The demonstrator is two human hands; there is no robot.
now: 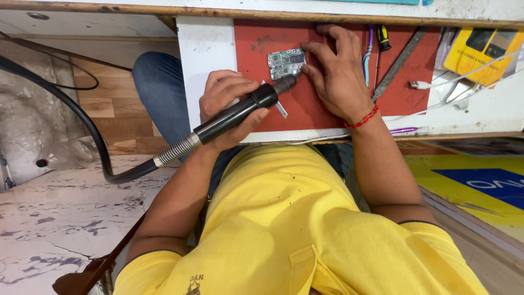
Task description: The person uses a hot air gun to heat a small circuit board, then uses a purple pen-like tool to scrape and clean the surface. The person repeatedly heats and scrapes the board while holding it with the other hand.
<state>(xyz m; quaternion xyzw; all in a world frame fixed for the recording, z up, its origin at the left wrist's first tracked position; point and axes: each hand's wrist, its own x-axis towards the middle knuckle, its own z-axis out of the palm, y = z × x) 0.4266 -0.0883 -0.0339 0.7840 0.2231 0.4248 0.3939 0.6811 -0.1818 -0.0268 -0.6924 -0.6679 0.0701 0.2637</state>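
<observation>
With the nozzle sitting this close to the circuit board (287,62), I'd hold it just off the surface and keep it over one spot, not sweeping across the neighbouring chips. Left hand (228,107) is wrapped fully round the black hot-air handpiece (240,113), fingers curled tight on the barrel, thumb on top; its tip lands at the board's lower right corner, right beside the right hand's fingertips. Right hand (338,74) lies flat, fingers spread narrow, index and thumb pressing the board's right edge to pin it on the red mat (311,109). I'd judge those fingertips too near the hot tip; I'd pin from the far edge instead. Something thin and metallic, tweezers (280,107) by the look of it, pokes out under the left fingers; I can't tell if they're gripped.

Board: small, green, roughly rectangular, densely populated, silver shields on top, lying flat just beyond the left knuckles.
</observation>
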